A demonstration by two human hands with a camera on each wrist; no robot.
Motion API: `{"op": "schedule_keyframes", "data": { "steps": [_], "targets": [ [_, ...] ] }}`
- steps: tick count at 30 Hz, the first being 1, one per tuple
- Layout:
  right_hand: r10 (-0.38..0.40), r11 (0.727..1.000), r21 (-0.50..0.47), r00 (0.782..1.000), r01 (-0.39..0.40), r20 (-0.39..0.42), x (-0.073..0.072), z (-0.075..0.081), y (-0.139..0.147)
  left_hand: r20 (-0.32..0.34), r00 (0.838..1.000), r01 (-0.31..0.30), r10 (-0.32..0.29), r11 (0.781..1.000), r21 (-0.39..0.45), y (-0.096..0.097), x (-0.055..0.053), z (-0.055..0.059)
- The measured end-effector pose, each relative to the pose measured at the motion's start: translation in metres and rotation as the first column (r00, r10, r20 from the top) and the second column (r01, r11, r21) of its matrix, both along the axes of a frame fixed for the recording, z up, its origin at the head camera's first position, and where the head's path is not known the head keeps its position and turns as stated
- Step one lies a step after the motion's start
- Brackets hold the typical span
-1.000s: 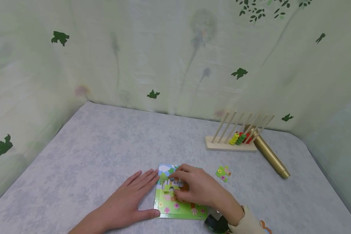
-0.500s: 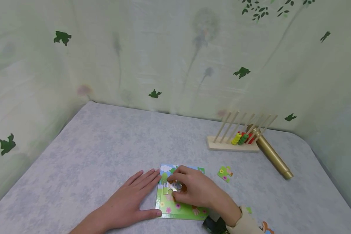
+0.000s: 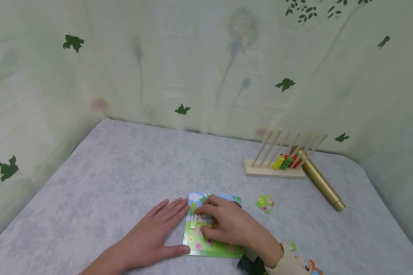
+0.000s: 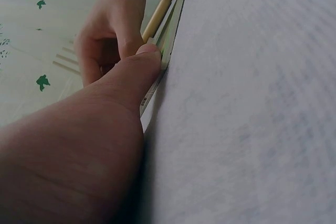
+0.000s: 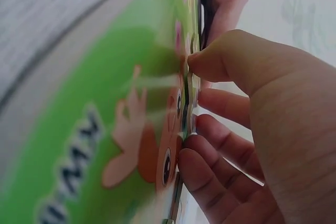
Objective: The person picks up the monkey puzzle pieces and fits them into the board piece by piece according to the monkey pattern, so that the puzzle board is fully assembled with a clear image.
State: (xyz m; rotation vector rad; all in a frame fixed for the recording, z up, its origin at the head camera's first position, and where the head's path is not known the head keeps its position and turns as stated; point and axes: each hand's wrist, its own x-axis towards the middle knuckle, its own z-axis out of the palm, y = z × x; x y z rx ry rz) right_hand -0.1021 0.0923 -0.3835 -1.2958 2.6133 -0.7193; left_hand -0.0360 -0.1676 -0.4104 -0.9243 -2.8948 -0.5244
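A picture puzzle board [image 3: 211, 251], green with flowers below and blue sky above, lies in front of me in the head view. My left hand [image 3: 155, 233] rests flat with straight fingers at the board's left side, its thumb [image 4: 149, 59] on the near left corner. Over the board's middle, my right hand [image 3: 230, 221] pinches a puzzle piece [image 3: 200, 219] with a castle picture between thumb and fingers. In the right wrist view the piece's edge [image 5: 190, 90] stands slightly proud of the board. The right hand hides part of the board.
A loose puzzle piece [image 3: 263, 204] lies right of the board. Another piece [image 3: 314, 269] shows beside the right sleeve [image 3: 283, 261]. Further back stand a wooden peg rack [image 3: 273, 173] with coloured beads and a gold cylinder [image 3: 321, 185]. A black object [image 3: 251, 265] sits under the right wrist.
My right hand has shifted the castle piece slightly left and nearer to me on the board. The left hand stays in place. The head view has turned a little.
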Motion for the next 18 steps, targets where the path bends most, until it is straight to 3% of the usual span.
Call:
{"op": "schedule_keyframes", "data": {
  "steps": [9,18],
  "targets": [
    [0.012,0.998,0.062,0.999,-0.010,-0.029,0.0020,-0.0012,-0.0006,0.017,1.000,-0.004,0.004,1.000,0.001,0.0003,-0.0010,-0.0004],
    [0.011,0.999,0.034,1.000,-0.011,0.007,0.0017,-0.0012,0.0011,0.010,1.000,-0.003,0.003,1.000,-0.002,0.0003,-0.0011,-0.0002]
  ]
}}
